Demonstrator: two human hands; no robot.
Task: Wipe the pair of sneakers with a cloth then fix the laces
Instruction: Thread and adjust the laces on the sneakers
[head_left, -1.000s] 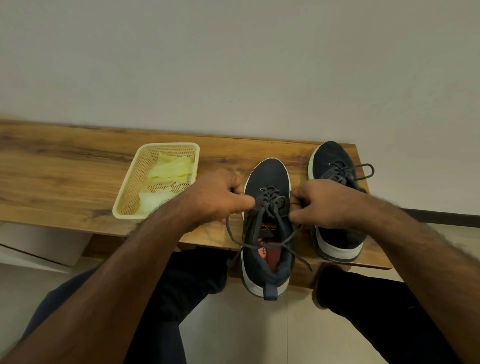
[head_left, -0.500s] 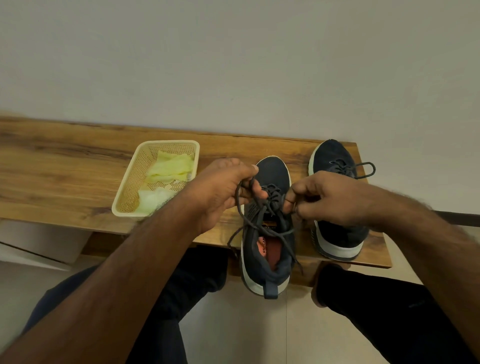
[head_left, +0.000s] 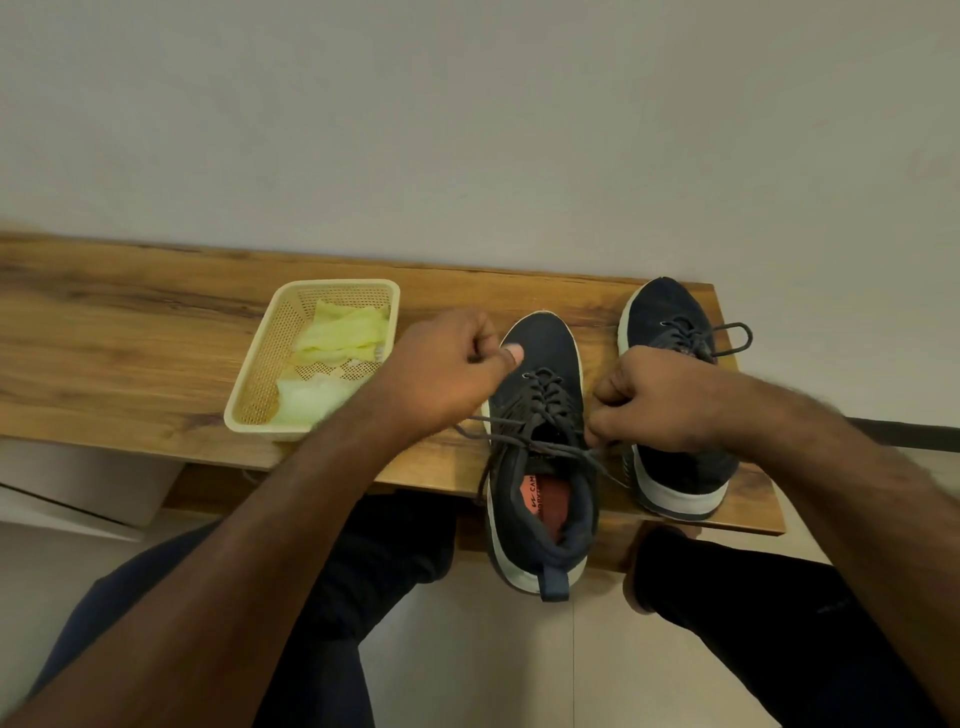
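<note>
Couldn't really make out the actual pinch points, since both fists were curled over the laces (head_left: 540, 415) and the fingertips were mostly tucked out of sight. The left hand (head_left: 447, 374) was closed tight on a lace strand (only the thumbnail poked out), sitting just off the toe side of the near sneaker (head_left: 540, 457). The right hand (head_left: 660, 400) was closed on the other strand, pinching it low by the top eyelets, and it covered the middle of the far sneaker (head_left: 675, 395), so that one's tongue was hidden.

Between the two grips sat the near sneaker: dark navy upper, white sole, orange-red insole with print too small to read, heel hanging off the front edge of the wooden bench (head_left: 130, 338). Its dark grey laces ran taut from the eyelets out toward each fist, with a loose end dangling under the left wrist. The far sneaker's lace loop stuck out beyond the right hand.

Out past the left hand was a cream basket (head_left: 260, 374) holding a pale yellow cloth (head_left: 343, 332), partly cut off by the forearm.
</note>
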